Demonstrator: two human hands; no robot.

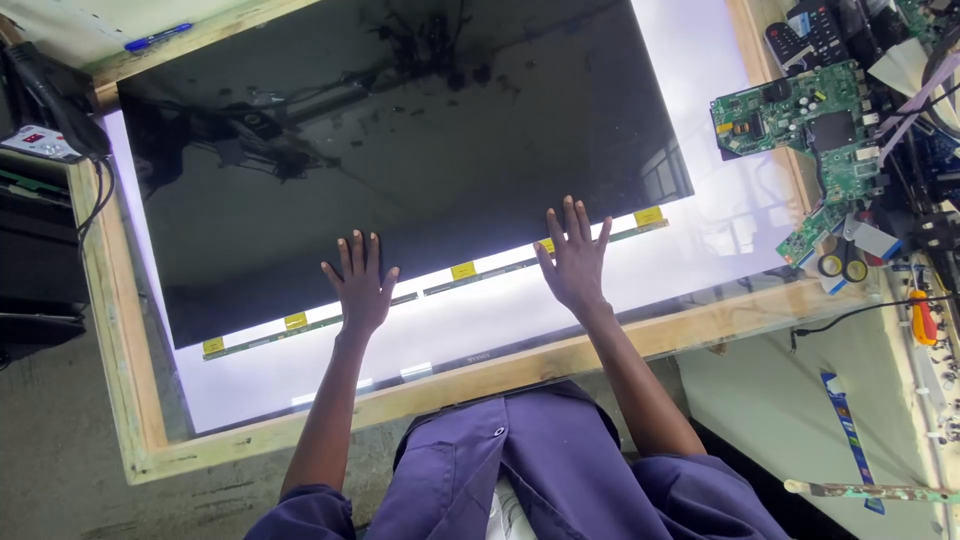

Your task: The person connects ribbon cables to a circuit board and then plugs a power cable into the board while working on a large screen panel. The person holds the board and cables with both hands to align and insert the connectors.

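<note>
While the dark panel [400,150] lies ahead, left hand [358,287] and right hand [574,258] press spread on its near edge.

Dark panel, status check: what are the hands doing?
Left hand and right hand flat, open, on dark panel near its lower edge. Panel lies on lit white sheet. Nothing between them.

Take the green circuit board [800,115] as your landmark: above it you see a black remote control [812,32], below it two tape rolls [842,267], lower right an orange-handled screwdriver [922,317], and far left a blue pen [157,38].
</note>
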